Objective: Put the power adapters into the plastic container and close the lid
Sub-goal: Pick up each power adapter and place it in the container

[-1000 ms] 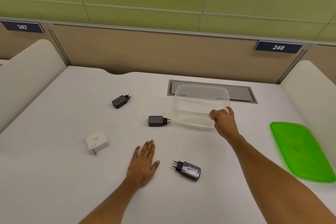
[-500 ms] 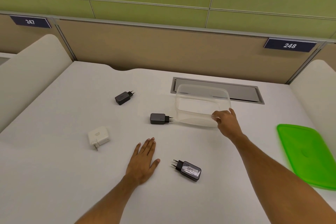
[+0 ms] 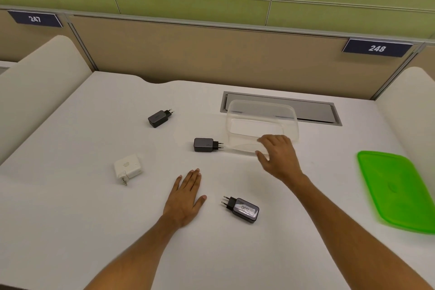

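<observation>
Lying on a white desk (image 3: 70, 219), 4 power adapters sit apart from each other, all outside the plastic container. Farthest left is the white adapter (image 3: 127, 168), w/ its plug end toward the near edge. Right of it & farther back sits a small black adapter (image 3: 159, 118), prongs aimed far-right. Near centre, the left hand (image 3: 186, 198) rests flat on the desk, palm down, fingers together & extended, gripping nothing. Beyond it, a second black adapter (image 3: 205, 145) lies w/ prongs pointing right, tips just beside the container's near-left corner. Near side, just right of the left hand, a third black adapter (image 3: 243, 210) shows a lit display (digits look like 000, upside down), prongs pointing far-left. The clear plastic container (image 3: 261, 113) stands upright, lid off, partly over a grey cable hatch (image 3: 313, 112) set in the desk. The right hand (image 3: 279, 156) is at the container's near rim, fingers curled over the edge & thumb below; whether it's clamped tight I can't tell. Far right, well apart, the green lid (image 3: 397, 190) lies flat on the desk, near a white side partition (image 3: 414, 92).
</observation>
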Demonstrator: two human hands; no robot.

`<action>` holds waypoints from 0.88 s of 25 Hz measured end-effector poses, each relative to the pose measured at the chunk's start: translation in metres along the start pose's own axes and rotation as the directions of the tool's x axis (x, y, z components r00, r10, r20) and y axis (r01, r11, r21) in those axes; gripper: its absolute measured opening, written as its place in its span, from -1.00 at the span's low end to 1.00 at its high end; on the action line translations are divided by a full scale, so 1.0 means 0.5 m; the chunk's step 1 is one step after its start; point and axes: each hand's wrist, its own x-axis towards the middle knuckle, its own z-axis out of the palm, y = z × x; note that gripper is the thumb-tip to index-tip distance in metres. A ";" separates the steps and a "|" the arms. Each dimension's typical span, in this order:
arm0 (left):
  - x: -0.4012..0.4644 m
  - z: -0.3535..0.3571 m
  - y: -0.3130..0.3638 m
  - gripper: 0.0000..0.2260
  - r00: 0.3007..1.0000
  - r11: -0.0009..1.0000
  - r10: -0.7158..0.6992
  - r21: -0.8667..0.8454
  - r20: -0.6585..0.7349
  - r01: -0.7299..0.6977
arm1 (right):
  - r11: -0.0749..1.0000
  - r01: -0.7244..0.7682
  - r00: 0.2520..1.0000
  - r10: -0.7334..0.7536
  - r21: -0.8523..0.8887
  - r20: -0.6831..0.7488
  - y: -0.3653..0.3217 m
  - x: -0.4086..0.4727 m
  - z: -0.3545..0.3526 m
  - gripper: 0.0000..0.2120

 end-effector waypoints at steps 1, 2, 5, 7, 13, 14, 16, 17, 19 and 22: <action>0.000 0.001 -0.001 -0.39 1.000 1.000 -0.001 -0.002 0.002 0.001 | 0.999 0.030 0.998 -0.031 0.015 0.051 -0.020 -0.010 -0.002 -0.67; 0.000 0.001 -0.001 -0.38 1.000 1.000 -0.004 -0.010 0.003 0.004 | 0.998 0.047 0.990 -0.052 0.036 0.134 -0.039 -0.021 -0.002 -0.66; 0.001 0.000 -0.001 -0.39 1.000 1.000 -0.004 -0.012 0.013 0.004 | 0.996 0.038 0.896 -0.069 0.079 0.439 -0.084 -0.053 0.006 -0.56; 0.002 0.002 -0.001 -0.41 1.000 1.000 -0.002 -0.009 0.018 0.003 | 0.998 0.020 0.820 -0.054 0.065 0.570 -0.105 -0.069 0.016 -0.48; 0.002 0.002 -0.001 -0.41 1.000 1.000 -0.001 -0.008 0.020 0.001 | 1.000 0.012 0.752 -0.023 0.021 0.659 -0.131 -0.100 0.035 -0.31; 0.002 0.002 0.000 -0.41 1.000 1.000 -0.002 -0.003 0.021 0.002 | 1.000 0.007 0.748 -0.020 0.022 0.664 -0.134 -0.106 0.036 -0.30; 0.002 0.004 -0.001 -0.41 1.000 1.000 -0.006 0.008 0.024 0.006 | 1.000 0.012 0.732 -0.019 0.015 0.681 -0.142 -0.117 0.039 -0.34; 0.002 0.004 -0.001 -0.41 1.000 1.000 -0.008 0.011 0.027 0.007 | 1.000 0.019 0.723 -0.019 0.008 0.691 -0.145 -0.122 0.040 -0.38; 0.001 0.006 -0.002 -0.40 1.000 1.000 -0.008 0.009 0.027 0.008 | 1.000 0.025 0.711 -0.018 0.000 0.703 -0.150 -0.129 0.043 -0.48; 0.002 0.007 -0.004 -0.41 1.000 1.000 -0.009 0.013 0.024 0.009 | 1.000 0.029 0.711 -0.022 0.002 0.703 -0.153 -0.133 0.045 -0.60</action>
